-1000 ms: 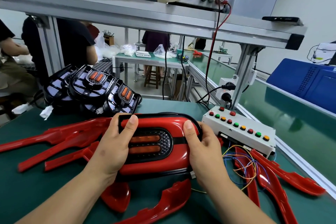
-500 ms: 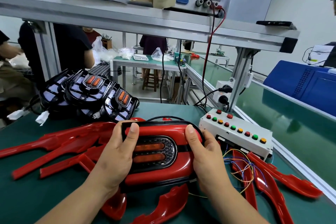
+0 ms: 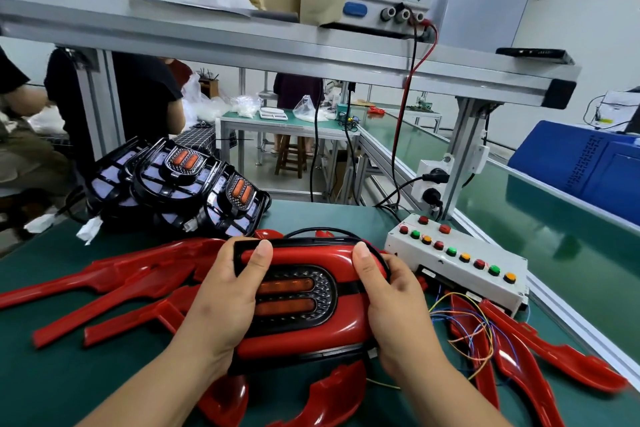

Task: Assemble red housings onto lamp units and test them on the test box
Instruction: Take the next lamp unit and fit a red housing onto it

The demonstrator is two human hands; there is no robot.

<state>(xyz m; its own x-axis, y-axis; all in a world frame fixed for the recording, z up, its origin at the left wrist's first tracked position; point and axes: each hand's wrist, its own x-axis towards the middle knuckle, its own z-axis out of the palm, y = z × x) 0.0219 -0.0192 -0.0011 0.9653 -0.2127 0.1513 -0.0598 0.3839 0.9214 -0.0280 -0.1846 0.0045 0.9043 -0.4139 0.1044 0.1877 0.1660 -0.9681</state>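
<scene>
Lower centre: glossy red plastic housing [image 3: 304, 336] on a black lamp unit [image 3: 294, 298] — left hand [image 3: 221, 305] and right hand [image 3: 398, 308] gripping its ends, fingers [image 3: 394, 265] curled round, thumbs [image 3: 262, 255] pressing — white push-button test box [image 3: 457, 267] at right.

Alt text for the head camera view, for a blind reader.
The left hand and right hand grip a lamp unit with a red housing fitted, over a green bench. Around it lie loose housings; the test box sits at right.
</scene>
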